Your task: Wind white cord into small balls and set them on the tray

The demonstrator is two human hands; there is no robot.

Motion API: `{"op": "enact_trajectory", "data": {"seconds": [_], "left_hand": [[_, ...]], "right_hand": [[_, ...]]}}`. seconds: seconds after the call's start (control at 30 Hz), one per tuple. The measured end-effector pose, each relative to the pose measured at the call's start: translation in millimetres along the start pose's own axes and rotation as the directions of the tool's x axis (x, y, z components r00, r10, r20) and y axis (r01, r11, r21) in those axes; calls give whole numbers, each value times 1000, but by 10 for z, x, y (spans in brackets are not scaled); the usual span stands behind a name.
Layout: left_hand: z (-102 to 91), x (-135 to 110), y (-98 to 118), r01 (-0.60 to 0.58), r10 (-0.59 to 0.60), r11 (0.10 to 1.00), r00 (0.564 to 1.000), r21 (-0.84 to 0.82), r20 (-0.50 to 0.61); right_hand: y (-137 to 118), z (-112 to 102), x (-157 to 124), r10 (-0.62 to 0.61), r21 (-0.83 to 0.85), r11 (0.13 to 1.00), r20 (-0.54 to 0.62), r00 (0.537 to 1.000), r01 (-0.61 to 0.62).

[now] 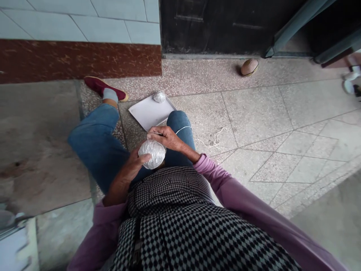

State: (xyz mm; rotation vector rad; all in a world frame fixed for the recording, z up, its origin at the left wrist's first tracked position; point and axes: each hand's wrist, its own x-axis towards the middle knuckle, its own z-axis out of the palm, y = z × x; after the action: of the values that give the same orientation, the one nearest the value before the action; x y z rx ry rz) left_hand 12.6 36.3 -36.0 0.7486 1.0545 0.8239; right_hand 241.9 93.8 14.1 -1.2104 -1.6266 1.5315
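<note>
A large ball of white string (154,155) rests in my left hand (135,160), whose thumb lies across its near side. My right hand (165,137) is closed at the top of the ball, its fingers pinching the white string (184,128). From there the strand runs over my right knee and down to a loose tangle of string (216,142) on the floor. Part of my left hand is hidden behind the ball.
On the floor ahead lies a shallow white tray (149,111) with a smaller silvery-white ball (160,96) in it. A rounded tan object with a dark band (249,67) sits by the dark door (214,30). A tiled wall (84,22) stands at the upper left.
</note>
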Motion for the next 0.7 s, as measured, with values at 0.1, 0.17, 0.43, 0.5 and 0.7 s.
{"op": "enact_trajectory", "data": {"seconds": [0.1,0.17,0.43,0.5,0.7], "left_hand": [[15,0,-28,-15,16,1000,999,27,-43],[50,6,-55,-34,37,999,995,32,-94],[178,-10,-110,-121,113,992,970,-25,-213],[198,-32,-91,-153,127,982,968,-108,-214],[229,-68,112,-190,137,960,959,-208,-247]], "right_hand": [[52,95,4,16,-13,1000,-31,999,-17],[98,128,26,25,-31,999,-50,998,-26],[339,122,132,83,138,988,-138,987,-64],[412,162,121,80,182,982,-160,984,-50],[533,423,-15,24,50,999,-116,993,-18]]}}
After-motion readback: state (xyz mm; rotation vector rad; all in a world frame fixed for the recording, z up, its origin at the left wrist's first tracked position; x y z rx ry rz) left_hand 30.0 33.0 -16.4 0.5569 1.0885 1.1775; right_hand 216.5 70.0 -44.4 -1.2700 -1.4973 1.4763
